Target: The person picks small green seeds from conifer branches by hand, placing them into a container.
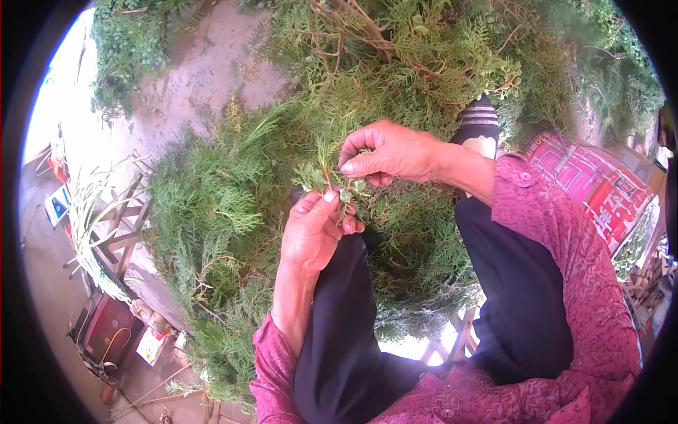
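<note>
A small green sprig [326,173] with scaly, cypress-like leaves stands upright between my hands. My left hand [314,226] pinches its stem low down, thumb pressed against the fingers. Just above and to the right, my right hand [388,154] has thumb and forefinger closed together at the sprig's side; whatever bit they pinch is too small to make out. Little round pale-green pieces [345,194] show between the two hands. Beneath them spreads a large heap of cut evergreen branches [226,205], lying around my legs.
Thicker woody branches [367,32] lie at the top of the heap. A pink printed sack [593,180] is on the right. Long pale-green stalks [95,226] rest on a wooden rack [126,230] at left, with a dark red box [109,328] below. My foot [480,127] is among the branches.
</note>
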### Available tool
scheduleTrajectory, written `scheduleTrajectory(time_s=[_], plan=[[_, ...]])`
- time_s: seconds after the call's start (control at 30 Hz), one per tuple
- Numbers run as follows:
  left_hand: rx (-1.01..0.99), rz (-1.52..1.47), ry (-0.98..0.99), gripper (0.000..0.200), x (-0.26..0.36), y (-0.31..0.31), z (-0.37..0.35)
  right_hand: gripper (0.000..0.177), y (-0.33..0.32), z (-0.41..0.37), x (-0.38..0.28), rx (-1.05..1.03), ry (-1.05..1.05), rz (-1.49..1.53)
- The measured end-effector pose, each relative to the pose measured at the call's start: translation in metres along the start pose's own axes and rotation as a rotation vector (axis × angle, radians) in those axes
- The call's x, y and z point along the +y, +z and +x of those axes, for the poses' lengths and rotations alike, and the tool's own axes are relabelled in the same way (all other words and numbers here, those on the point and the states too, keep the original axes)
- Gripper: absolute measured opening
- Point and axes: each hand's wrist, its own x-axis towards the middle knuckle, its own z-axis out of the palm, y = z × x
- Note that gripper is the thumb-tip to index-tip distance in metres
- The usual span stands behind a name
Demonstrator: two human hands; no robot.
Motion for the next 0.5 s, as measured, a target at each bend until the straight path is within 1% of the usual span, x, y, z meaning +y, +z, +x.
scheduleTrajectory(time_s=[0.03,0.07,0.1,0.13,0.17,0.23,0.27,0.3,0.33,0.37,0.4,0.47,0.5], plan=[[-0.043,0.049,-0.015,0.012,-0.001,-0.001,0.0,0.024,-0.001,0.0,0.0,0.023,-0.008,-0.023],[-0.087,0.097,-0.028,0.013,-0.001,-0.002,0.0,0.024,-0.003,0.002,0.005,0.024,-0.006,-0.022],[-0.086,0.098,-0.029,0.013,-0.001,-0.003,0.0,0.02,-0.007,0.007,0.013,0.157,-0.258,-0.408],[-0.135,0.112,-0.013,0.014,-0.002,-0.004,-0.001,0.016,-0.01,0.01,0.019,0.289,-0.51,-0.795],[-0.185,0.126,0.005,0.017,-0.002,-0.004,-0.002,0.016,-0.01,0.008,0.012,0.29,-0.51,-0.794],[-0.177,0.132,0.03,0.018,-0.001,0.0,-0.003,0.016,-0.012,0.0,-0.003,0.335,0.007,-0.283],[-0.166,0.137,0.055,0.019,0.0,0.001,-0.003,0.016,-0.011,-0.003,-0.005,0.333,0.006,-0.284],[-0.164,0.136,0.058,0.019,0.0,-0.001,-0.003,0.017,-0.011,-0.006,-0.006,0.222,0.048,-0.218],[-0.105,0.131,0.086,0.018,-0.001,-0.002,-0.001,0.018,-0.011,-0.009,-0.006,0.112,0.092,-0.151],[-0.048,0.128,0.113,0.018,-0.001,-0.003,0.0,0.025,-0.01,-0.009,-0.003,0.003,0.117,-0.06],[-0.048,0.128,0.113,0.018,-0.001,-0.002,0.0,0.025,-0.009,-0.01,-0.001,0.003,0.116,-0.06],[0.0,0.167,0.142,0.016,0.0,0.001,-0.002,0.034,-0.002,-0.013,0.001,-0.003,0.162,0.131],[0.002,0.167,0.14,0.016,0.0,0.001,-0.002,0.041,0.0,-0.011,0.002,-0.008,0.128,0.076]])
